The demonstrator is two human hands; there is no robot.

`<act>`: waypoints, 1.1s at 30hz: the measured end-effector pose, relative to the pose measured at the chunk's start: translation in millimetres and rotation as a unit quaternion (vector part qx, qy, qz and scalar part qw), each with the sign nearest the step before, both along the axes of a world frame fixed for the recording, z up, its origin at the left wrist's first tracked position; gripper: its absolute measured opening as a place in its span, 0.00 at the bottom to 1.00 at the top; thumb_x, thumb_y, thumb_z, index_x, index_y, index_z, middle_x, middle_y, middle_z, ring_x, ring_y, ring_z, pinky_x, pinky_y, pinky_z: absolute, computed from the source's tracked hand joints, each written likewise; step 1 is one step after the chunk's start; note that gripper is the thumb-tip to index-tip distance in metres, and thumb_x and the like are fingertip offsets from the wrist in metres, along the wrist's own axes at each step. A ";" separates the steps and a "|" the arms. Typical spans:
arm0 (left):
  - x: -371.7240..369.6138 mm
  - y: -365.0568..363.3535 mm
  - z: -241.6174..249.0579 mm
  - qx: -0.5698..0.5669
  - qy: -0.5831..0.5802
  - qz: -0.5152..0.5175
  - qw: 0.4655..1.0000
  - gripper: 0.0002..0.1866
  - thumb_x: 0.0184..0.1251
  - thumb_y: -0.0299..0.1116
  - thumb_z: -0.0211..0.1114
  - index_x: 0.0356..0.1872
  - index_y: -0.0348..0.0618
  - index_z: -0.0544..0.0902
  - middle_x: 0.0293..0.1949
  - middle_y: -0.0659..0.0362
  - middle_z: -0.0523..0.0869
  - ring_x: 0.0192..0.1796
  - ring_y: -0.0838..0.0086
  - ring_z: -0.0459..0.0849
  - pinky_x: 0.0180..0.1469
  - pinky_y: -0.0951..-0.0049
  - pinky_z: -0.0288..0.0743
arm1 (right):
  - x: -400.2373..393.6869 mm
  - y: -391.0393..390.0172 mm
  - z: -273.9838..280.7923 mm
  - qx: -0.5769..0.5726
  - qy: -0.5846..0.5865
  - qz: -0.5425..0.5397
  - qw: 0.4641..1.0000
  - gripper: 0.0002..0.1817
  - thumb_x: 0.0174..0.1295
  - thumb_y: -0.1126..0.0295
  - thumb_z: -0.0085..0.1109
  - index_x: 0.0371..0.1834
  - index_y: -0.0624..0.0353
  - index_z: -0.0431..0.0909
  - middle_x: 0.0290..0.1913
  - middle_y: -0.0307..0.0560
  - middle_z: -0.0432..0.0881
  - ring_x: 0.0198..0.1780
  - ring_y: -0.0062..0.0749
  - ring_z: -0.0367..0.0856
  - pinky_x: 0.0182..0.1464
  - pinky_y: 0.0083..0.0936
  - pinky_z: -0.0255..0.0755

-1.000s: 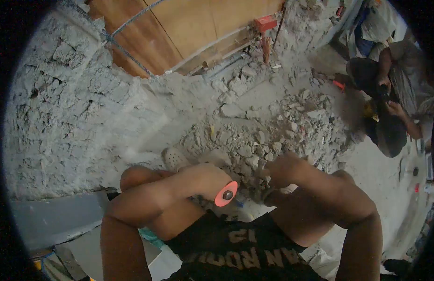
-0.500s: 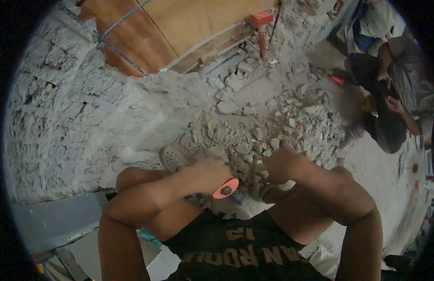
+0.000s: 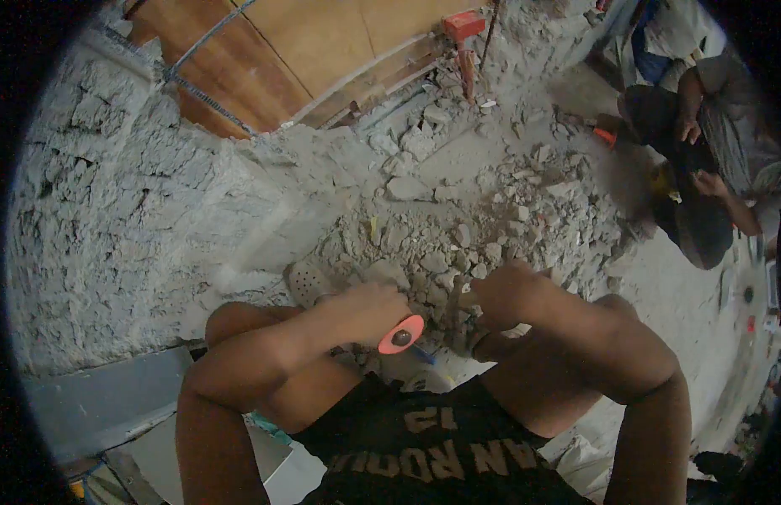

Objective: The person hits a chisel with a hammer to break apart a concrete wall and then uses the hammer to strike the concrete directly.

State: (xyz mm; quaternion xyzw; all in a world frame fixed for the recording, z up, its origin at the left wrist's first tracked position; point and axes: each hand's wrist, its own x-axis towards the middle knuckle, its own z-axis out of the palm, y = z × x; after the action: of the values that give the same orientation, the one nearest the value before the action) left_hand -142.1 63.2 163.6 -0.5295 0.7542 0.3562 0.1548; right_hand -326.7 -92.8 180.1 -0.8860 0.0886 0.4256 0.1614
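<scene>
My left hand [image 3: 372,310] is closed around a chisel whose orange hand guard [image 3: 390,343] and round metal striking end [image 3: 401,337] face up toward me. The chisel's tip is hidden below the hand. My right hand [image 3: 510,295] is a fist around a hammer; its dusty head [image 3: 457,307] shows just left of the knuckles, a short way right of the chisel. Both hands are held between my bent knees, above broken rubble [image 3: 437,263]. A light clog [image 3: 308,283] with holes is on my foot beyond the left hand.
A rough, chipped wall [image 3: 129,210] rises at left, with rebar [image 3: 209,94] across wooden boards [image 3: 323,42]. A red box on a post [image 3: 464,25] stands at the back. Another person [image 3: 727,118] squats at right, near an orange-ended tool [image 3: 605,135]. A grey panel [image 3: 108,400] lies lower left.
The view has shifted slightly. My hands keep their grip on the chisel and the hammer, with little movement. The other person's hands have moved a little.
</scene>
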 end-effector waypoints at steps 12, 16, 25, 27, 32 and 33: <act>4.0 -1.6 -6.2 -0.056 0.021 0.015 0.998 0.08 0.47 0.33 0.69 0.30 0.44 0.84 0.37 0.51 0.85 0.45 0.56 0.84 0.44 0.58 0.79 | -3.3 -0.9 -9.9 -0.012 0.022 0.027 0.999 0.25 0.56 0.56 0.58 0.59 0.39 0.72 0.41 0.48 0.83 0.46 0.46 0.84 0.46 0.46 0.75; 1.0 -5.1 -4.0 -0.035 0.016 0.016 0.999 0.09 0.48 0.33 0.69 0.32 0.43 0.84 0.39 0.52 0.84 0.48 0.57 0.82 0.47 0.58 0.77 | -9.1 -2.0 -14.1 -0.001 0.004 0.055 0.998 0.25 0.56 0.58 0.56 0.60 0.38 0.71 0.47 0.44 0.82 0.49 0.44 0.83 0.47 0.45 0.76; 0.1 -9.2 -3.8 -0.017 0.005 0.000 1.000 0.13 0.49 0.41 0.70 0.31 0.42 0.84 0.40 0.50 0.83 0.48 0.55 0.82 0.48 0.56 0.76 | -5.8 -2.0 1.6 -0.008 0.024 0.005 1.000 0.24 0.53 0.60 0.59 0.55 0.52 0.74 0.42 0.50 0.84 0.46 0.46 0.84 0.47 0.44 0.76; 0.0 -9.7 -5.4 -0.007 0.006 0.003 1.000 0.18 0.51 0.48 0.70 0.32 0.42 0.83 0.39 0.48 0.82 0.48 0.53 0.81 0.48 0.54 0.75 | -7.8 -2.9 5.6 0.004 0.007 0.009 1.000 0.24 0.53 0.60 0.59 0.54 0.55 0.75 0.40 0.51 0.85 0.45 0.46 0.85 0.47 0.44 0.76; -1.2 -10.8 -11.5 0.000 -0.004 0.028 1.000 0.11 0.46 0.35 0.70 0.33 0.44 0.84 0.40 0.52 0.83 0.49 0.57 0.81 0.48 0.57 0.77 | -8.9 -2.2 -0.6 -0.001 0.003 -0.003 1.000 0.23 0.52 0.61 0.59 0.52 0.58 0.75 0.39 0.52 0.86 0.43 0.48 0.85 0.47 0.43 0.76; 2.5 -10.6 -18.1 0.002 -0.005 0.028 1.000 0.11 0.46 0.35 0.70 0.33 0.44 0.84 0.40 0.52 0.83 0.49 0.57 0.81 0.48 0.57 0.77 | -7.1 -1.6 2.1 -0.002 0.009 0.007 1.000 0.21 0.52 0.60 0.62 0.50 0.53 0.79 0.42 0.48 0.86 0.45 0.44 0.85 0.46 0.44 0.77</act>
State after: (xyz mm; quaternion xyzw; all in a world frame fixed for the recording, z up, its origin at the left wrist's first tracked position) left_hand -139.6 52.6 145.4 -0.5516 0.7380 0.3588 0.1495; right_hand -333.7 -94.4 182.1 -0.8829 0.0848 0.4345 0.1564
